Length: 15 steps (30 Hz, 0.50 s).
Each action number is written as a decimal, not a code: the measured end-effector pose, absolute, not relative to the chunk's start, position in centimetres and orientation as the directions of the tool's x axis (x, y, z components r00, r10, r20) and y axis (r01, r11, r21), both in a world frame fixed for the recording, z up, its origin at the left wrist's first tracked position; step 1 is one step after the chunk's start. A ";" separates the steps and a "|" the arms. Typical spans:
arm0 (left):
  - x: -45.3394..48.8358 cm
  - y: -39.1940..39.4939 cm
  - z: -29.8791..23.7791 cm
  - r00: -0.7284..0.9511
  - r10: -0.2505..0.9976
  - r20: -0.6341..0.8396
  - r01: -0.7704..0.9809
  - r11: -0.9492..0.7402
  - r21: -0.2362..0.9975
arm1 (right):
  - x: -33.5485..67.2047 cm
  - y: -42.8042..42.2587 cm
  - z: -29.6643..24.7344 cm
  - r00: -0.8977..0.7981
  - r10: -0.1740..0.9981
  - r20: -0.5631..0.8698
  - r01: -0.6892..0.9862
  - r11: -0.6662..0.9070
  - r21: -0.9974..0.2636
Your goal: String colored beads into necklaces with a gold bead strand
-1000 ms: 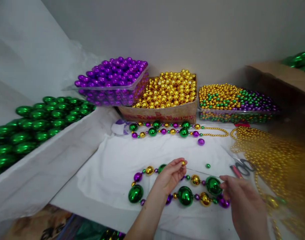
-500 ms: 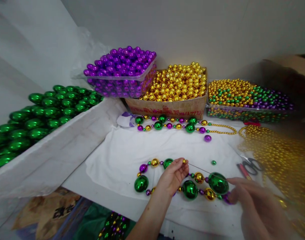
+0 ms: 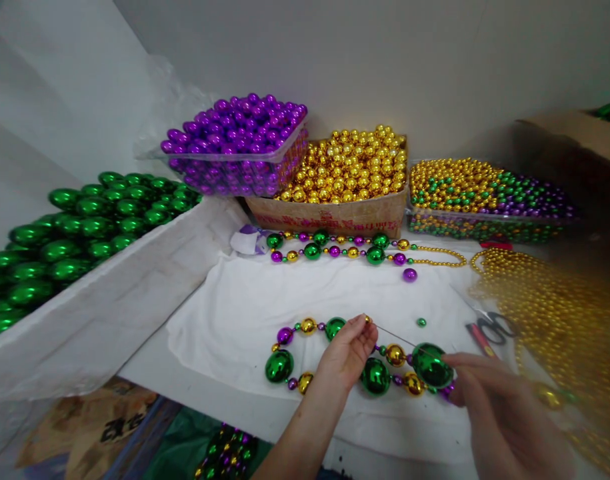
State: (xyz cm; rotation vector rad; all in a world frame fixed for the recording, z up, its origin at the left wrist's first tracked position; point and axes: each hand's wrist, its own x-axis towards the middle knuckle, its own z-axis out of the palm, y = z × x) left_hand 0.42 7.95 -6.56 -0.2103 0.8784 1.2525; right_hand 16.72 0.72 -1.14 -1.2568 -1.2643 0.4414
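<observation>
- Bead strand [image 3: 376, 377], of large green, gold and purple beads with small ones between, lies in a loop at the lower centre of the frame, on a white cloth [image 3: 249, 293] spread over the bench [image 3: 229, 403].
- Left hand [image 3: 349, 347], near the lower centre of the frame, is above the loop and hides part of it; its grip is closed on a small gold bead [image 3: 367, 319], pinched at the fingertips.
- Thread [image 3: 402, 338], thin and dark, slants down and right from that bead, passing in front of the largest green bead as seen here.
- Right hand [image 3: 507, 407], at the lower right and somewhat blurred, has its fingertips together at the far end of the thread; its grip is pinching it.
- Small green bead [image 3: 421, 322] lies loose right of centre, and a purple bead [image 3: 409, 275] lies loose above it in the frame.
- Second strand [image 3: 312, 251] stretches across the middle of the frame, ending at its right in a loop of fine gold beads.
- Scissors [image 3: 495, 328] lie at the right, beside a heap of gold bead chains [image 3: 559, 300].
- Clear tub [image 3: 225, 158] of purple beads, cardboard box [image 3: 329, 215] of gold beads and clear tray [image 3: 485, 219] of small mixed beads run from upper left to upper right.
- White box [image 3: 135, 287] at the left holds large green beads.
</observation>
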 end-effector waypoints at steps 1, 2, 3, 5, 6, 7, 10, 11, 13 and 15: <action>0.5 7.9 -6.5 0.042 0.733 -0.679 -0.887 0.340 0.313 | 16.8 0.7 -1.2 0.326 0.829 0.455 0.373 0.329 -0.868; 0.5 7.9 -6.5 0.040 0.731 -0.681 -0.887 0.339 0.312 | 16.8 0.7 -1.3 0.320 0.831 0.454 0.388 0.322 -0.863; 0.5 7.9 -6.5 0.037 0.731 -0.682 -0.888 0.337 0.313 | 16.9 0.6 -1.3 0.314 0.835 0.453 0.406 0.313 -0.859; 0.6 7.9 -6.5 0.033 0.732 -0.681 -0.889 0.332 0.314 | 16.8 0.5 -1.2 0.319 0.836 0.447 0.436 0.289 -0.852; 0.6 7.9 -6.5 0.030 0.733 -0.680 -0.890 0.329 0.315 | 16.8 0.5 -1.2 0.327 0.835 0.442 0.446 0.276 -0.851; 0.6 8.0 -6.5 0.026 0.733 -0.680 -0.891 0.325 0.316 | 16.7 0.4 -1.1 0.340 0.834 0.435 0.448 0.263 -0.854; 0.7 8.0 -6.5 0.016 0.731 -0.682 -0.895 0.315 0.316 | 16.4 0.3 -0.7 0.362 0.822 0.440 0.459 0.254 -0.851; 0.8 8.0 -6.5 0.015 0.730 -0.683 -0.896 0.313 0.315 | 16.3 0.3 -0.6 0.360 0.816 0.452 0.466 0.263 -0.845; 0.8 8.0 -6.5 0.016 0.728 -0.686 -0.897 0.313 0.312 | 16.2 0.3 -0.5 0.337 0.808 0.483 0.487 0.289 -0.824; 0.9 8.0 -6.4 0.015 0.725 -0.688 -0.899 0.311 0.308 | 16.3 0.3 -0.5 0.292 0.809 0.510 0.509 0.320 -0.799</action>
